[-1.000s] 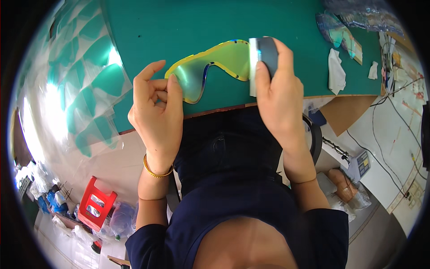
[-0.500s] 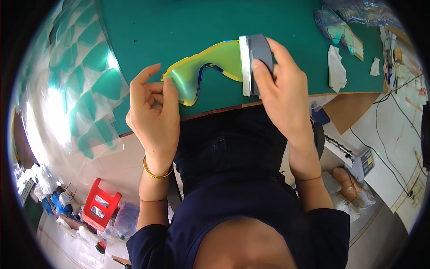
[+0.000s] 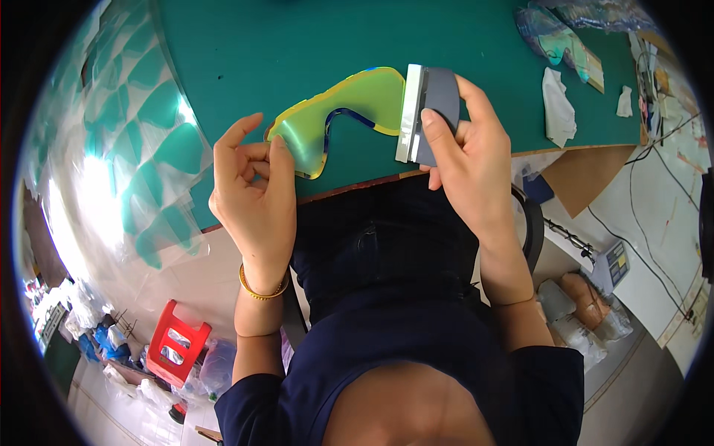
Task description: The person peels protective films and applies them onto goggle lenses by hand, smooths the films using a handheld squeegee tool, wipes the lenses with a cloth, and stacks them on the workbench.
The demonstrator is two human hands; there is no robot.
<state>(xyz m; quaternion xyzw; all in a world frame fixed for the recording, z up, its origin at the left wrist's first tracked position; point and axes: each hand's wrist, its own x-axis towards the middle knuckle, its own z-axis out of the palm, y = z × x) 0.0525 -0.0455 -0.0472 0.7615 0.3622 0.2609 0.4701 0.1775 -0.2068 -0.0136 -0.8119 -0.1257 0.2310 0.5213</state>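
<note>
A yellow-green, see-through goggle lens (image 3: 353,97) with a curved nose notch lies over the green tabletop, near its front edge. My left hand (image 3: 253,182) pinches the lens's left end between thumb and fingers, with the index finger stretched away from it. My right hand (image 3: 472,149) grips a squeegee (image 3: 437,115) by its dark grey handle, thumb on the near face. The squeegee's pale, straight blade stands upright in the picture at the right end of the lens; whether it touches the lens I cannot tell.
Clear plastic sheets with lens-shaped cutouts (image 3: 160,152) cover the table's left side. Crumpled white paper (image 3: 558,108) and a bluish lens in clear wrap (image 3: 547,37) lie at the right. A red stool (image 3: 177,343) stands on the floor at lower left. Cables cross a white surface at far right.
The squeegee has moved slightly right, to the lens's right end, and its blade has tilted a little. My left hand keeps its hold on the lens.
</note>
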